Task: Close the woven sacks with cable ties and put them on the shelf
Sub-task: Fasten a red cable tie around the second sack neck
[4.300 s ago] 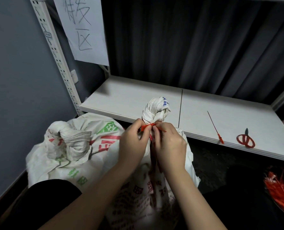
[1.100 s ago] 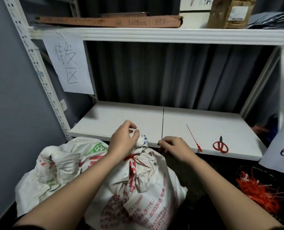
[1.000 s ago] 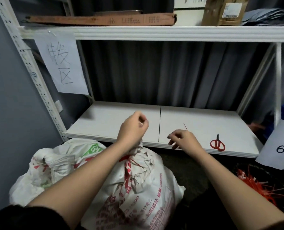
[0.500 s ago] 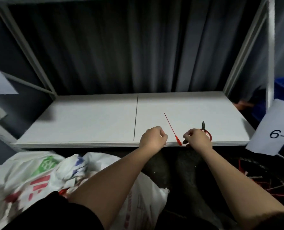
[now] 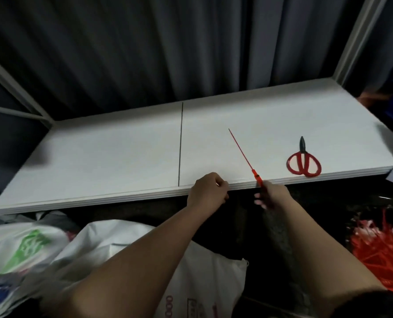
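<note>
Shelf board (image 5: 122,157) matt white, smooth; cable tie (image 5: 243,154) thin red plastic; sacks (image 5: 122,239) white woven, printed; scissors (image 5: 304,165) handles glossy red.

Two bare forearms extend into view, each ending in an ungloved hand, the left hand (image 5: 208,189) and the right hand (image 5: 274,196) free of rings or watches; dark black sleeve fabric (image 5: 372,304) edges the frame's lower right corner.

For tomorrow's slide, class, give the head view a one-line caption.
Right hand takes a red cable tie from the shelf edge beside red scissors.
</note>
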Action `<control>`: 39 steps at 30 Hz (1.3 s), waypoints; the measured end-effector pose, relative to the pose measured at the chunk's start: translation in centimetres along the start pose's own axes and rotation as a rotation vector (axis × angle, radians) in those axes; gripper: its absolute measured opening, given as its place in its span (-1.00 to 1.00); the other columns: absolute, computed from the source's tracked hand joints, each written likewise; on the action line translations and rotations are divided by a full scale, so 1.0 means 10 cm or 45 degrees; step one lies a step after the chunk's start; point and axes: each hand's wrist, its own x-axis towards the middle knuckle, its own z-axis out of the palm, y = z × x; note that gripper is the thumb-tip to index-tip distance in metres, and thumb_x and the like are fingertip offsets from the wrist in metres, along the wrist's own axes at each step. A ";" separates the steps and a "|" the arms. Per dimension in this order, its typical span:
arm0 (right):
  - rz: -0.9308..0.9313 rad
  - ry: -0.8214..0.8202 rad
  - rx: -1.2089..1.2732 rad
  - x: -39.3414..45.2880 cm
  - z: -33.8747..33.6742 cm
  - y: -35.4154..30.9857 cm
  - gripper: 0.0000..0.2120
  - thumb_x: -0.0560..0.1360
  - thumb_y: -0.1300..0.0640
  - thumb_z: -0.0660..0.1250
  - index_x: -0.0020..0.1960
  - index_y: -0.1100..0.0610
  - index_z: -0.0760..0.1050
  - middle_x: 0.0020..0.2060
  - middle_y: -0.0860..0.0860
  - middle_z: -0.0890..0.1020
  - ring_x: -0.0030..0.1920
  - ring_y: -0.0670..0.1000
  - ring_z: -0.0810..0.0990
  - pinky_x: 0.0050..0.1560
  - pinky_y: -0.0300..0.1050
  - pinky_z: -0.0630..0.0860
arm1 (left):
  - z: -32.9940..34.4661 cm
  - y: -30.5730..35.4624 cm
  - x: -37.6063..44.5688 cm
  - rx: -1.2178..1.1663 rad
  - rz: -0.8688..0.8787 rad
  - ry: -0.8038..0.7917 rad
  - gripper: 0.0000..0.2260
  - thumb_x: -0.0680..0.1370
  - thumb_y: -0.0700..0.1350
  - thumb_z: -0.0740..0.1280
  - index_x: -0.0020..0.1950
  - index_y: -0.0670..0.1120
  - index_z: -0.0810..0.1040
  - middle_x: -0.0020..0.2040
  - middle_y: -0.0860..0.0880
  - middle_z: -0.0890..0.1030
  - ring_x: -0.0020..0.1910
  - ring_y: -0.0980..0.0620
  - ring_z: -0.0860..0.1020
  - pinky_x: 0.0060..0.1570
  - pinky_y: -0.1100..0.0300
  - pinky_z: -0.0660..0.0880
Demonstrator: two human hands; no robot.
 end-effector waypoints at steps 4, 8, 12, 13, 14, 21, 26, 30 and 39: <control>-0.060 -0.036 0.104 -0.05 0.03 -0.05 -0.74 0.61 0.13 0.15 -0.23 0.16 0.43 -0.30 0.11 0.53 -0.41 0.02 0.48 -0.67 -0.37 0.24 | -0.06 0.00 -0.02 0.015 0.002 -0.007 -0.88 0.55 -0.05 0.21 -0.16 0.01 0.47 -0.26 0.07 0.67 -0.30 0.13 0.64 -0.23 0.25 0.47; -0.291 -0.036 0.038 -0.32 0.01 -0.21 -0.79 0.62 0.21 0.10 -0.15 0.20 0.42 -0.37 0.08 0.51 -0.47 0.00 0.45 -0.52 -0.26 0.31 | -0.21 0.06 -0.11 -0.021 -0.029 -0.008 -0.90 0.54 -0.07 0.22 -0.14 -0.02 0.49 -0.25 0.08 0.67 -0.28 0.12 0.65 -0.24 0.24 0.45; -0.447 -0.111 -0.005 -0.99 0.14 -0.54 -0.80 0.61 0.20 0.14 -0.13 0.22 0.46 -0.32 0.09 0.57 -0.39 0.03 0.50 -0.42 -0.22 0.38 | -0.54 0.29 -0.31 -0.150 -0.063 -0.053 -0.87 0.52 -0.14 0.21 -0.19 -0.07 0.50 -0.19 -0.03 0.66 -0.20 -0.04 0.67 -0.02 0.13 0.56; -0.482 -0.137 -0.029 -1.19 0.20 -0.63 -0.81 0.60 0.18 0.15 -0.12 0.21 0.47 -0.32 0.08 0.58 -0.39 0.02 0.52 -0.41 -0.22 0.37 | -0.65 0.38 -0.38 -0.221 -0.097 -0.079 -0.87 0.54 -0.16 0.20 -0.15 -0.11 0.50 -0.15 -0.07 0.64 -0.23 -0.06 0.65 -0.08 0.13 0.55; -0.534 -0.169 -0.060 -1.43 0.28 -0.72 -0.81 0.59 0.17 0.15 -0.12 0.20 0.48 -0.32 0.06 0.58 -0.38 0.00 0.53 -0.41 -0.23 0.36 | -0.80 0.47 -0.48 -0.299 -0.127 -0.087 -0.87 0.57 -0.15 0.18 -0.07 -0.15 0.50 -0.11 -0.10 0.62 -0.26 -0.06 0.62 -0.18 0.16 0.52; -0.885 -0.479 -0.225 -3.11 0.96 -1.10 -0.79 0.58 0.13 0.17 -0.18 0.12 0.49 -0.34 0.00 0.60 -0.44 -0.09 0.56 -0.42 -0.25 0.33 | -2.09 0.68 -1.50 -0.721 -0.110 0.179 -0.75 0.58 -0.05 0.22 0.10 -0.22 0.51 -0.10 -0.13 0.61 -0.32 0.01 0.59 -0.27 0.21 0.53; -0.989 -0.728 -0.410 -4.09 1.46 -0.93 -0.76 0.59 0.13 0.15 -0.22 0.10 0.48 -0.35 0.00 0.59 -0.43 -0.09 0.56 -0.40 -0.25 0.31 | -2.83 0.29 -2.37 -0.706 -0.122 0.351 -0.87 0.55 -0.12 0.28 -0.14 -0.12 0.58 -0.29 -0.01 0.61 -0.41 0.14 0.58 -0.41 0.31 0.53; -0.979 -0.884 -0.549 -4.70 1.87 -0.70 -0.71 0.61 0.04 0.11 -0.19 0.08 0.50 -0.32 0.02 0.59 -0.37 0.02 0.57 -0.40 -0.24 0.34 | -3.17 -0.14 -3.04 -0.682 -0.118 0.383 -0.84 0.57 -0.12 0.29 -0.20 -0.08 0.53 -0.30 -0.01 0.59 -0.42 0.17 0.57 -0.41 0.33 0.51; -0.895 -1.076 -0.516 -5.25 2.74 -0.07 -0.76 0.59 0.10 0.19 -0.21 0.14 0.49 -0.49 0.04 0.45 -0.53 -0.07 0.43 -0.43 -0.29 0.40 | -3.27 -1.01 -3.88 -0.388 -0.054 0.442 -0.85 0.58 -0.24 0.22 -0.19 -0.12 0.48 -0.29 -0.11 0.58 -0.54 0.24 0.55 -0.52 0.39 0.39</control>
